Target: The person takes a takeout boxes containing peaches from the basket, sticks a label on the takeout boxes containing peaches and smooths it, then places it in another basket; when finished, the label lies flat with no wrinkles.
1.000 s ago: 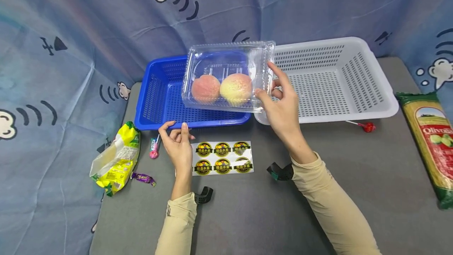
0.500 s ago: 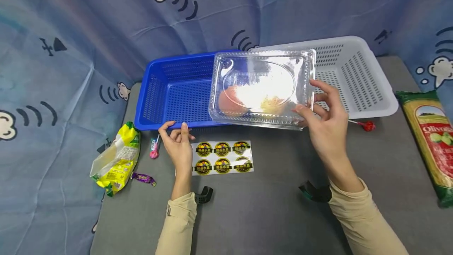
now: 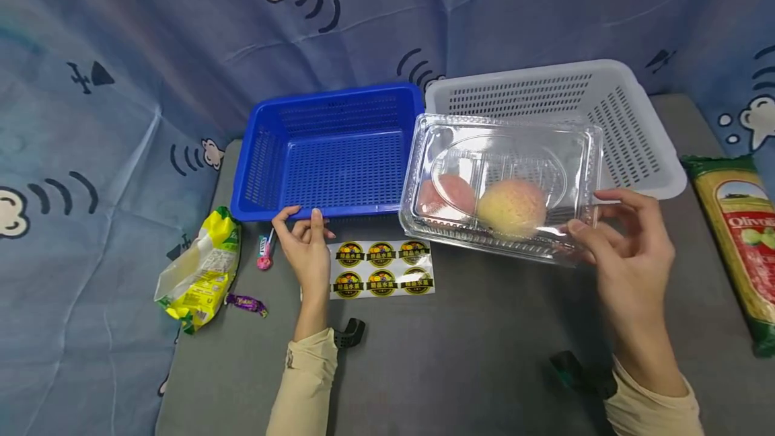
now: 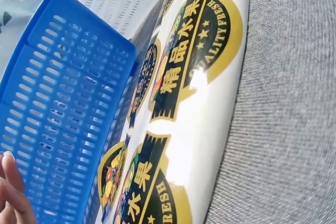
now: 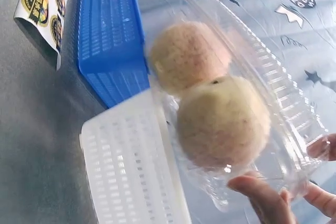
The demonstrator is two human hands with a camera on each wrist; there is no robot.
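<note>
Holding the box [image 3: 499,165] of peaches [image 3: 513,210] above the bench [image 3: 472,355], toward its far edge, seemed the step; fingers [image 3: 630,202] of the right hand [image 3: 637,261] pinched it. The left hand [image 3: 307,254] touched the blue basket [image 3: 375,210], grip unclear. Next probably required level lowering.

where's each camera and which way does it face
Head: head-worn, looking forward and down at grey tabletop; left hand, right hand, beige sleeves show.
Left: on that wrist, facing white sticker sheet, blue plastic basket; left fingers show.
Right: on that wrist, facing clear plastic box with round pinkish peaches; both hands' fingers show.
Wrist views share basket, sheet.
</note>
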